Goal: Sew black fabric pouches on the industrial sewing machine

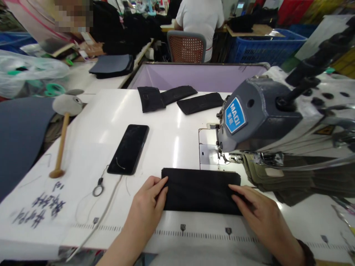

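Note:
A flat black rectangular fabric piece [201,190] lies on the white sewing table in front of the sewing machine [257,107]. My left hand [149,203] pinches its left edge between thumb and fingers. On the opposite edge, my right hand [260,210] grips with thumb and fingertips. The fabric's far edge is just short of the metal needle plate [208,153] and the lit presser foot [224,159]. Under the machine arm, to the right, sits a stack of olive-green fabric pieces [277,181].
Left of the fabric are a phone [129,149] with a ring strap [98,189] and a wooden-handled mallet [63,140]. Several black sewn pieces [201,103] lie at the back. A ruler strip [205,234] runs along the front. Beyond sits a person [198,18] in white.

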Tool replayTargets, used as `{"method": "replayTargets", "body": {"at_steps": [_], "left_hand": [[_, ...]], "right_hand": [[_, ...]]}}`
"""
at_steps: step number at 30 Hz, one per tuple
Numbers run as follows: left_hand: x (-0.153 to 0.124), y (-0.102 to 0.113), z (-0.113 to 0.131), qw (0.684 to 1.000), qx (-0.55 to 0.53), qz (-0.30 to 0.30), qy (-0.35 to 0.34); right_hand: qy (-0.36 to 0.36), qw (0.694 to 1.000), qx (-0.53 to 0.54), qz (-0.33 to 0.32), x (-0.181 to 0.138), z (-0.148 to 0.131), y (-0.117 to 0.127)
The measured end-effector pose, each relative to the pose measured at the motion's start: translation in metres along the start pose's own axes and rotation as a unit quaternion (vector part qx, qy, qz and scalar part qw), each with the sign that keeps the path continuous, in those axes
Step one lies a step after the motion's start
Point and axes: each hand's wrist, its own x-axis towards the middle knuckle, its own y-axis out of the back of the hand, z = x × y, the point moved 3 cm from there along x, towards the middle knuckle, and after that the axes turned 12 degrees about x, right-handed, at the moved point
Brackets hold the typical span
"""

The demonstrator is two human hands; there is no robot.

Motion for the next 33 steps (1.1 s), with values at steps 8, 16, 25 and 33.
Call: {"method": "replayTargets", "body": {"at_steps": [8, 16, 25, 33], "left_hand": [[0.0003, -0.0002, -0.0006, 1.0, 0.004, -0.002, 0.002], [-0.0024, -0.0004, -0.0009, 1.0, 0.004, 0.008, -0.004], [-0.0043, -0.003, -0.0015, 1.0, 0.003, 0.015, -0.005], [-0.0038, 0.0003, 0.0008, 1.0, -0.001, 0.022, -0.002]], "right_hand": [[0.015, 1.0, -0.015, -0.001, -0.0006, -0.0009, -0.001], [0.014, 1.0, -0.017, -0.011, 0.0002, -0.0046, 0.0001], [0.028, 0.999, -0.025, -0.004, -0.0001, -0.0041, -0.0008], [0.033, 0.999, -0.022, 0.004, 0.0003, -0.0048, -0.0009]]}}
